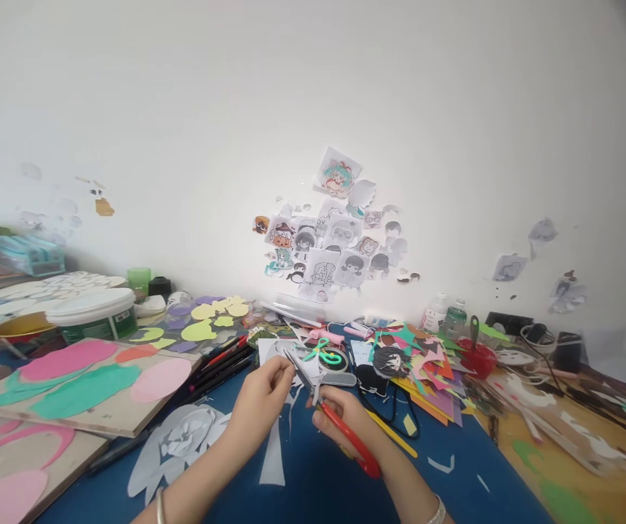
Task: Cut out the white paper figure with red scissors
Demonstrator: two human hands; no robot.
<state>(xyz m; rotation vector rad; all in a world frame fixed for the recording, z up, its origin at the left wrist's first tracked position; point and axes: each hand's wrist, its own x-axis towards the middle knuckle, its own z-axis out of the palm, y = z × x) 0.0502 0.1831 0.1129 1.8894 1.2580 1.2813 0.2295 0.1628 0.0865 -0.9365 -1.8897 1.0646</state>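
My left hand [261,400] pinches a small grey-white paper cut-out [279,351] above the blue table [318,487]. My right hand [346,418] is closed round the red handles of a pair of scissors [340,422]. The scissors' blades point up and left, and their tips meet the paper just right of my left fingers. Below the hands lie grey paper offcuts [274,458] and a larger grey cut-out figure [179,440].
Boards with pink and green shapes [84,386] lie at the left, behind them a white tub [92,314]. Pencils [226,360] lie in the middle. A heap of coloured paper [427,371], bottles [436,313] and a red cup [477,356] stand right. Drawings [335,247] are stuck on the wall.
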